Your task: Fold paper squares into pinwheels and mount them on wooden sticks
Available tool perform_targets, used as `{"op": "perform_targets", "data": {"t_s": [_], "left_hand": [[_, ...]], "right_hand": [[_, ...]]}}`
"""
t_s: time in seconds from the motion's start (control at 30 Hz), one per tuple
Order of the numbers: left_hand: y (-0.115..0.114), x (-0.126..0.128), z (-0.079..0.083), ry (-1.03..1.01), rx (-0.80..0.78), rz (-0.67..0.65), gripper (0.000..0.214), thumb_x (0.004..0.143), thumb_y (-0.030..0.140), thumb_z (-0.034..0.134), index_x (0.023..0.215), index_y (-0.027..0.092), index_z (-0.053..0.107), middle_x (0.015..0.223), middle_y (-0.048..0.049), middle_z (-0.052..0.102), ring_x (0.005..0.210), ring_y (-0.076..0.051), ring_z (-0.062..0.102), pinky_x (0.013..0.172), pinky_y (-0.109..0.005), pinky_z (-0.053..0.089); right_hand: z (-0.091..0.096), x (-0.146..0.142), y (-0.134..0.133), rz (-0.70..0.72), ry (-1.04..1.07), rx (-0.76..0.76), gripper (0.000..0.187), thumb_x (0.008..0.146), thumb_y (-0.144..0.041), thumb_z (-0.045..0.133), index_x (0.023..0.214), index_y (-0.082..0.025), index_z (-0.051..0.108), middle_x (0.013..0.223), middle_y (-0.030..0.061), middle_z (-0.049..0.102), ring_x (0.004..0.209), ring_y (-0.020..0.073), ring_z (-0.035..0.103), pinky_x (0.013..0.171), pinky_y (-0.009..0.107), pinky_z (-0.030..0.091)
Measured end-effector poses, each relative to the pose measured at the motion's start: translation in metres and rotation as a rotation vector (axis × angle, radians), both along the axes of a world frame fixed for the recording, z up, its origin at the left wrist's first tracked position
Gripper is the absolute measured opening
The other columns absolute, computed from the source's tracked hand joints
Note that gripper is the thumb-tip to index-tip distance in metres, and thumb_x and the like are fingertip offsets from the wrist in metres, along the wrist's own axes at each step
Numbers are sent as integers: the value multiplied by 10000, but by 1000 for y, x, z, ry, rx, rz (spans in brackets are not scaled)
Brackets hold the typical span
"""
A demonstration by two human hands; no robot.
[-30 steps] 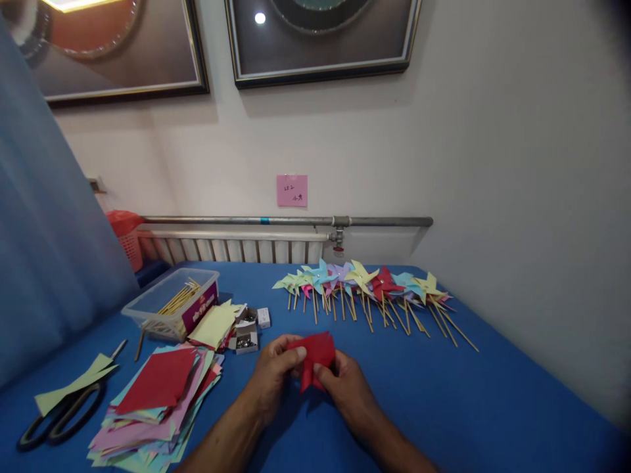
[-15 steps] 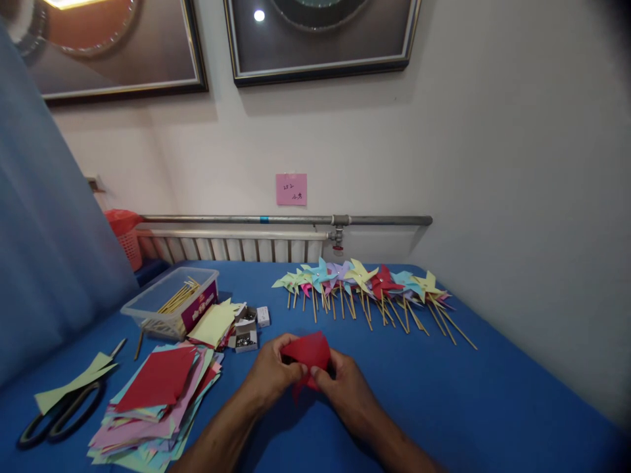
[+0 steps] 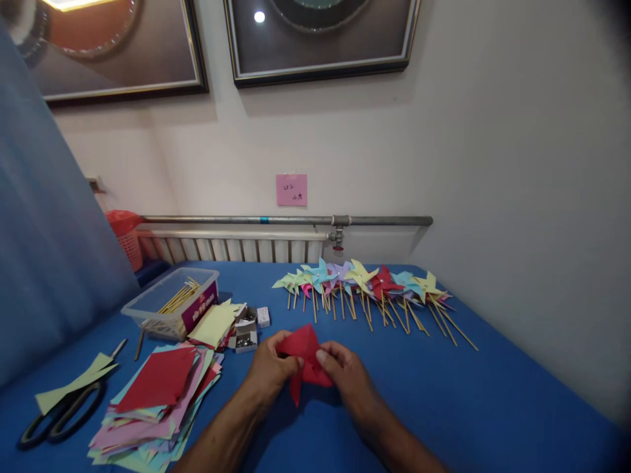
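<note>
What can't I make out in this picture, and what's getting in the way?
All in the head view:
Most of the left hand's fingers: hidden behind the red paper.
Part of the scissors: covered by pale green paper.
Metal pieces in the small boxes: too small to count.
Framed picture above the pink note: cut off by the top edge.
</note>
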State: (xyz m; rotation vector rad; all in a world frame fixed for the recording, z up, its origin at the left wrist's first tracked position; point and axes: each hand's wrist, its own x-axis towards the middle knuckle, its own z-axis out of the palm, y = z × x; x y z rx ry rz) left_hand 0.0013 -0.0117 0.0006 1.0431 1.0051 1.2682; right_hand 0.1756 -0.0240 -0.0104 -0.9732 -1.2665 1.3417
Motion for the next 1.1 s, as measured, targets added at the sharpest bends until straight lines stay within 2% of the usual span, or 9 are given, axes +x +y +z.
{"op": "perform_targets", "data": {"t_s": [0.07, 0.13, 0.23, 0.3, 0.4, 0.5, 0.77, 0.93, 1.1], "left_hand": [[1, 0, -1, -86, -18, 53, 333, 521, 212, 836, 823, 157, 707, 648, 23, 674, 545, -100, 545, 564, -210, 426], [1, 0, -1, -163, -28, 94, 356, 531, 226, 850, 849, 154, 708, 669, 16, 693, 551, -106, 572, 574, -217, 451], [-2, 4, 2, -220, -44, 136, 359, 540, 230, 864, 849, 154, 699, 671, 14, 703, 562, -112, 593, 583, -222, 473], [-4, 9, 4, -225, -53, 164, 361, 535, 224, 870, 843, 157, 692, 667, 20, 706, 561, -109, 593, 586, -222, 478], [-6, 18, 2, -226, -52, 185, 350, 535, 216, 871, 822, 165, 679, 656, 32, 699, 555, -99, 582, 581, -212, 469], [-8, 26, -1, -240, -60, 197, 337, 541, 213, 865, 811, 169, 669, 641, 41, 689, 551, -93, 574, 575, -203, 461], [-9, 31, 0, -253, -84, 257, 393, 516, 231, 874, 861, 148, 705, 669, 9, 729, 570, -108, 600, 590, -214, 488], [-11, 33, -1, -261, -83, 233, 388, 514, 233, 899, 841, 153, 704, 655, 16, 723, 559, -104, 589, 583, -214, 472], [-12, 25, 6, -293, -87, 168, 398, 529, 284, 930, 843, 144, 730, 697, -8, 745, 592, -111, 617, 612, -225, 489]], "right_hand": [[-1, -1, -3, 19, 149, -24, 507, 858, -666, 808, 1030, -192, 759, 934, 62, 798, 858, 232, 730, 835, 336, 556], [-4, -7, -6, 83, 238, -44, 601, 839, -681, 840, 1189, -202, 744, 1129, 109, 812, 1030, 272, 761, 949, 384, 568], [-14, -22, -7, 117, 280, -27, 666, 738, -623, 948, 1233, -225, 749, 1200, 117, 815, 1183, 318, 747, 1051, 436, 555], [-23, -32, -5, 37, 319, 4, 676, 650, -618, 994, 1160, -232, 774, 1156, 110, 831, 1181, 329, 754, 1094, 453, 543], [-32, -40, -1, -100, 328, -45, 571, 689, -571, 977, 1104, -226, 791, 1107, 99, 847, 1077, 302, 780, 1028, 430, 578], [-36, -40, 1, -176, 342, -105, 495, 713, -524, 968, 1063, -215, 804, 1057, 85, 859, 1014, 284, 791, 977, 402, 599], [-44, -42, 7, -216, 415, -128, 419, 705, -464, 963, 1020, -220, 832, 984, 63, 868, 906, 282, 804, 895, 389, 621], [-39, -40, 6, -228, 464, -139, 336, 708, -400, 952, 962, -216, 830, 929, 53, 855, 857, 250, 777, 849, 354, 608], [-36, -33, 4, -226, 389, -111, 308, 733, -435, 906, 912, -204, 809, 804, 21, 802, 727, 210, 708, 725, 306, 558]]}}
